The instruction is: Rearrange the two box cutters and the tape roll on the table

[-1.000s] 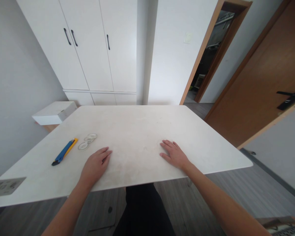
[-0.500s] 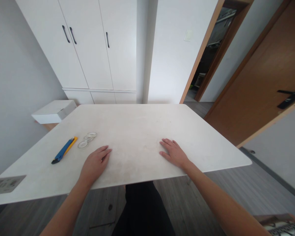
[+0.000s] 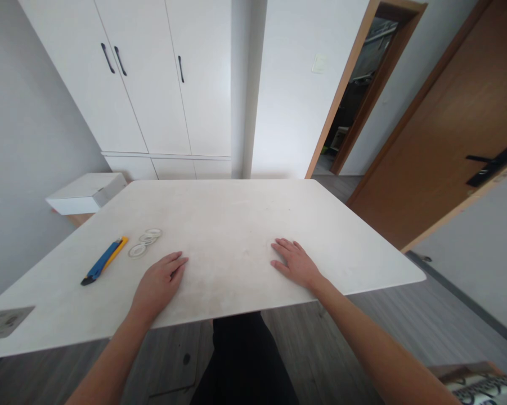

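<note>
My left hand rests on the white table near its front edge, fingers stretched out and holding nothing. Farther right, my right hand lies flat on the same tabletop, its fingers slightly spread and nothing under them that I can see. Just beyond my left hand are several white rings, like small tape rolls, lying flat and partly overlapping. To their left lies a utility knife with a blue and yellow body and a black end. Neither hand touches the rings or the knife.
A grey panel is set at the table's near left corner. A white box stands past the left edge. White cabinets are behind the table; a brown door is at the right. Something patterned sits low at right.
The whole view has shifted slightly, so things appear a little farther left. Both hands stay in place on the table, and the knife and rings have not moved.
</note>
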Demonstrator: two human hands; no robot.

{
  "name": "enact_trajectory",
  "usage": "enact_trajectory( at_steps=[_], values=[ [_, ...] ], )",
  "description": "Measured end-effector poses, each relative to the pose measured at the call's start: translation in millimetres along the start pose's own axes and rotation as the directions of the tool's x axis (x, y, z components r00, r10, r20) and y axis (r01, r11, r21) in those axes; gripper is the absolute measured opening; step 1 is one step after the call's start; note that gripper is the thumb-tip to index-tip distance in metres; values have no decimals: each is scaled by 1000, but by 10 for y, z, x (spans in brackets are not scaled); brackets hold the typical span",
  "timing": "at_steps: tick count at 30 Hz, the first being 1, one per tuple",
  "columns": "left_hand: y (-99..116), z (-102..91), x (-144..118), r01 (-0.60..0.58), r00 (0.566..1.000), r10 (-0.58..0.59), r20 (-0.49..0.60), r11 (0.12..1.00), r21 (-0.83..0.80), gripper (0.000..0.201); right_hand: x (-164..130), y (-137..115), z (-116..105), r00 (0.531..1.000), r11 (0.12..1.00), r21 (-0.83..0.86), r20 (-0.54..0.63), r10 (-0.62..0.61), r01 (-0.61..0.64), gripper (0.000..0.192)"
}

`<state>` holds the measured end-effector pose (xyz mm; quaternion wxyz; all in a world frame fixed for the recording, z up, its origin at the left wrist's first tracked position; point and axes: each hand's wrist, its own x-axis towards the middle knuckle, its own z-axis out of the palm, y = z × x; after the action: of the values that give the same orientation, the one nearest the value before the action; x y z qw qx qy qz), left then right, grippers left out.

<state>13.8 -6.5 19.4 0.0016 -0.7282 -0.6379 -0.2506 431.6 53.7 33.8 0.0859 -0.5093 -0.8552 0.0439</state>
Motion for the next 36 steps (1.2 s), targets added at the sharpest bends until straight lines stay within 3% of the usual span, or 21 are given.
enact_trajectory(
  at_steps=[36],
  values=[
    [18,13,0,-11,1000,11,-16,1000,10,41,-20,-25,-42,1000,1000,3,-14,0,0,61]
  ],
)
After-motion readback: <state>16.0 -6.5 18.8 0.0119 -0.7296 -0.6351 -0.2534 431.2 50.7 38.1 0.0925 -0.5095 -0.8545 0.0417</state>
